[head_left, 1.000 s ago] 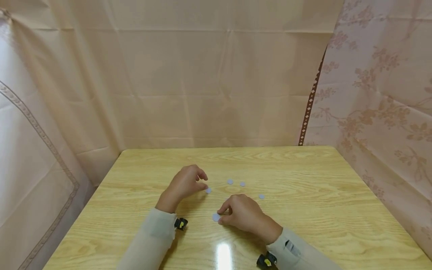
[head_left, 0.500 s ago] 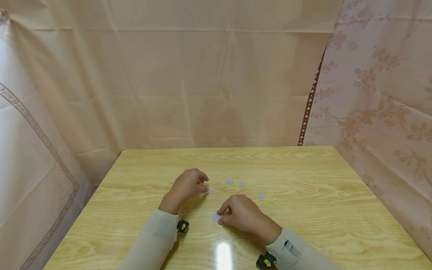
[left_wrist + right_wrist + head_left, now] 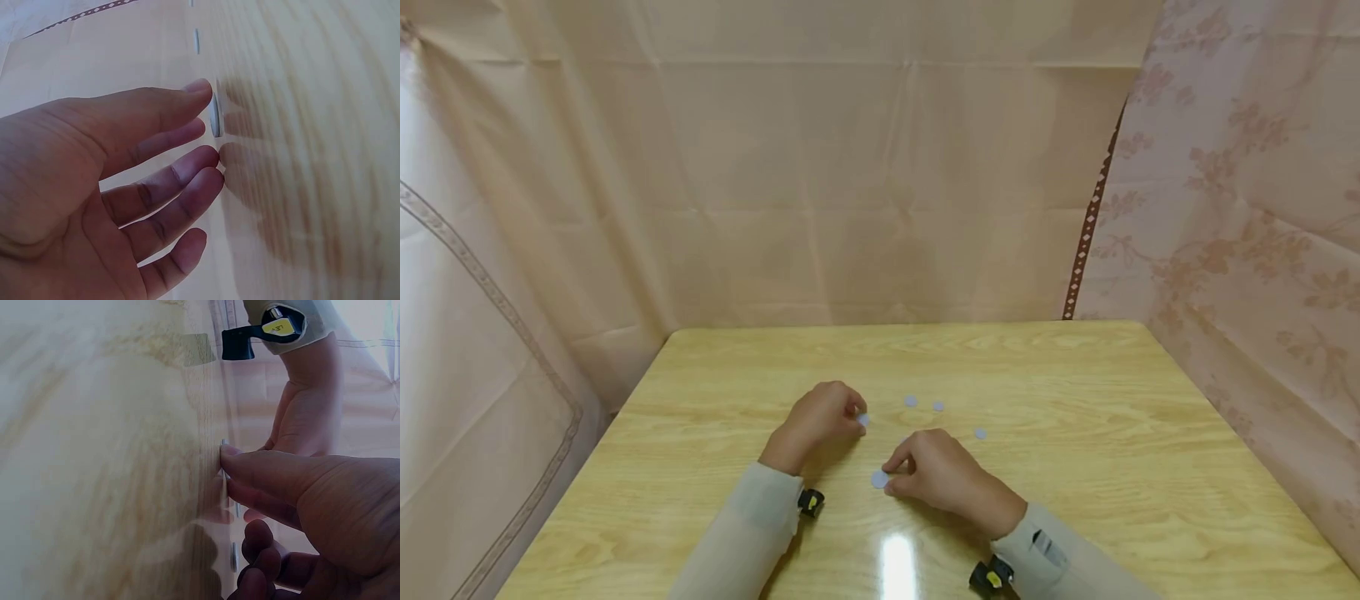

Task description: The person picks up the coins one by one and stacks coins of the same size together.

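Observation:
Several thin, round white discs lie flat on the wooden table [image 3: 1060, 500]. My left hand [image 3: 822, 419] has thumb and fingers curved about a small white disc [image 3: 863, 420]. In the left wrist view that disc [image 3: 215, 117] appears edge-on, thumb tip at its upper edge, the other fingers spread below. Nearer to me, my right hand [image 3: 942, 468] pinches the right side of a larger white disc [image 3: 878, 479] between thumb and index finger. The right wrist view shows the thumb [image 3: 250, 464] at its edge, the remaining fingers curled loosely.
Beyond my right hand lie two small discs, a left one [image 3: 911, 402] and a right one [image 3: 938, 407]. Another disc [image 3: 981, 434] lies farther right. A cream curtain [image 3: 865, 183] hangs behind the table, and a floral curtain [image 3: 1240, 250] closes the right side.
My left hand has shifted slightly right and toward me, its fingers closing about the small disc. The right hand stays at the larger disc.

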### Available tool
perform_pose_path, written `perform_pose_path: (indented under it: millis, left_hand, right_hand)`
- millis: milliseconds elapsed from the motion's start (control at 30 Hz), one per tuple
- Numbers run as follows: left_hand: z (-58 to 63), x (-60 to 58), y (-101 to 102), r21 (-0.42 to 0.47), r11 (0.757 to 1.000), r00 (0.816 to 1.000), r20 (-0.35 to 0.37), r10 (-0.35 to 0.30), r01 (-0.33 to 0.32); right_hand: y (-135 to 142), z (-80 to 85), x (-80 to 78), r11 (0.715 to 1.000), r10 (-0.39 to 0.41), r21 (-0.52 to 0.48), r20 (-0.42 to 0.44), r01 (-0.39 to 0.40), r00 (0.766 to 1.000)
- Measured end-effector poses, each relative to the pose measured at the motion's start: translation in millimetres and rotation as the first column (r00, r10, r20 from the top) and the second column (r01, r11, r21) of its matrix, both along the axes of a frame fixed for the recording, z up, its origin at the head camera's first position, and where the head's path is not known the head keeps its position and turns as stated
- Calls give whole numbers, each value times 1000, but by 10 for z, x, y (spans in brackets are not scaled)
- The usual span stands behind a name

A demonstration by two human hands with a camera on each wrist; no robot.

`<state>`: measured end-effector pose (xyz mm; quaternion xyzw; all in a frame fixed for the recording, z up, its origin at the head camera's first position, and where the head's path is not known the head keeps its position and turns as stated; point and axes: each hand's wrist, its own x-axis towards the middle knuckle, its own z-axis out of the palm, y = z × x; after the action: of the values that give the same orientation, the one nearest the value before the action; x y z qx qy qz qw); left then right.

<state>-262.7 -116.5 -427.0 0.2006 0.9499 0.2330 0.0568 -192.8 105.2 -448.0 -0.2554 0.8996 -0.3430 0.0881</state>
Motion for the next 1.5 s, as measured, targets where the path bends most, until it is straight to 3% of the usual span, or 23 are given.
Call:
perform_pose_path:
  millis: [267,533,1000,1500]
  left_hand:
    - [-29,20,41,-43,999,1000,4,-11,11]
    - [-32,44,67,-75,997,998,-48,-28,24]
    - [-15,35,40,-59,998,999,-32,13,-14]
    - [5,46,83,-95,996,999,-36,-7,4]
  right_hand:
    - [18,-16,51,1000,-11,-9,30,11,999]
    - [26,0,71,1000,-13,-7,32,13,999]
    - [-6,12,35,1000,8,-5,6,-8,1000]
    - [56,20,32,1000,19,-12,-3,-19,1000]
